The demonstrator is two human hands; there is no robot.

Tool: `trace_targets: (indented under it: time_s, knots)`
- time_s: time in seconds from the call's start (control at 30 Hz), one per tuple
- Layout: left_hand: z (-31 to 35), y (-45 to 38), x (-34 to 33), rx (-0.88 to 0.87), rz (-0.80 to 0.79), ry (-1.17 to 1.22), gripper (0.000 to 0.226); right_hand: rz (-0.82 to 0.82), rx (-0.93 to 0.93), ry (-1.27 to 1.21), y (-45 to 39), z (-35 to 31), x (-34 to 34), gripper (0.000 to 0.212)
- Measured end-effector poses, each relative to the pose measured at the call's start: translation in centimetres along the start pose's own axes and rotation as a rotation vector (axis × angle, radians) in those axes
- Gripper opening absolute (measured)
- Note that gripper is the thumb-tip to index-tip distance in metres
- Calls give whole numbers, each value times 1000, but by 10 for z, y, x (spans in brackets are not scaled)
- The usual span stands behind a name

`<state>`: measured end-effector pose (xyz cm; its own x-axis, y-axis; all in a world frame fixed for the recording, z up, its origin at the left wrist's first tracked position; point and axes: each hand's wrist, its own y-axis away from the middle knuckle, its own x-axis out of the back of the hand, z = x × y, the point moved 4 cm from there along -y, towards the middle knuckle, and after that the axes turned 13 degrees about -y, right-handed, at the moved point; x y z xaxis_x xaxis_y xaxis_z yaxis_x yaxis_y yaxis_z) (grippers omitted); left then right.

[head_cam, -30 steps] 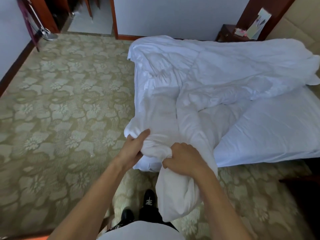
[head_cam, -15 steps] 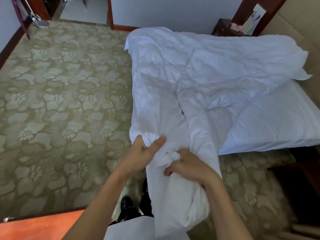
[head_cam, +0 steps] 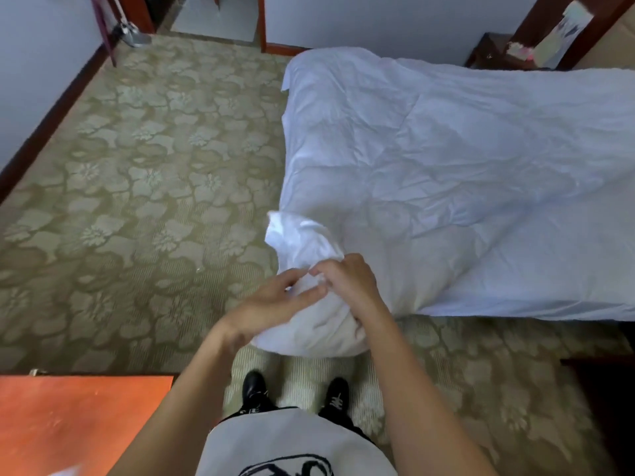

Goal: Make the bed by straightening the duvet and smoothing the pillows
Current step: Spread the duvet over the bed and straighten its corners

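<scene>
Both my hands work the bunched corner of the duvet (head_cam: 429, 159) at the foot of the bed: my right hand (head_cam: 347, 276) has its fingers curled into the cloth and pinches a fold, while my left hand (head_cam: 275, 304) lies against the bundle with fingers nearly straight, thumb and forefinger closing on the same fold. The corner (head_cam: 309, 304) hangs off the near edge of the bed as a rounded wad, just above the carpet (head_cam: 137, 201) and in front of my shoes (head_cam: 254, 389).

The rest of the duvet lies spread over the bed, wrinkled, its far left corner reaching the far edge; on the right a strip of sheet (head_cam: 549, 290) shows below its slanting hem. No pillow is in sight from here.

I judge the step in hand to be the straightening of the duvet, early in the task: this corner has to be found, opened and drawn square. The next move likely calls for a firm pinch with both hands on the true corner, then a pull apart and toward me so the hem comes down level and covers the bare strip.

An orange-red surface (head_cam: 79, 420) sits close at my lower left and could crowd a step that way. A dark nightstand (head_cam: 488, 53) with papers stands at the far side by the wall, well apart. A dark object at the right edge is too dim to name.
</scene>
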<state>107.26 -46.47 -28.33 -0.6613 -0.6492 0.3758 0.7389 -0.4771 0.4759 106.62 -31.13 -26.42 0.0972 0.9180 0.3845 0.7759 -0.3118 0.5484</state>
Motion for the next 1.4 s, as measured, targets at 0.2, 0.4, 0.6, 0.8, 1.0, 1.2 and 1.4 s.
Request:
trace_targets:
  time_s: [0.2, 0.4, 0.6, 0.8, 1.0, 1.2, 1.4]
  knots:
    - [60, 4, -24, 123, 68, -401, 57, -95, 77, 28, -16, 6, 34, 28]
    - [82, 30, -17, 212, 431, -357, 25, -607, 225, 178, -10, 32, 59, 74]
    - [64, 63, -17, 309, 613, -302, 49, -309, 666, 749, -27, 69, 115, 73]
    - [78, 55, -49, 224, 335, -624, 118, 76, 664, 265, 8, 49, 129, 65]
    - [124, 13, -133, -206, 320, -512, 27, 95, 769, 199, 53, 46, 138, 68]
    - [104, 44, -153, -290, 89, -710, 46, -522, 407, 516, 23, 75, 183, 89]
    - [85, 84, -153, -257, 60, -440, 47, -384, 455, 893, 12, 86, 194, 73]
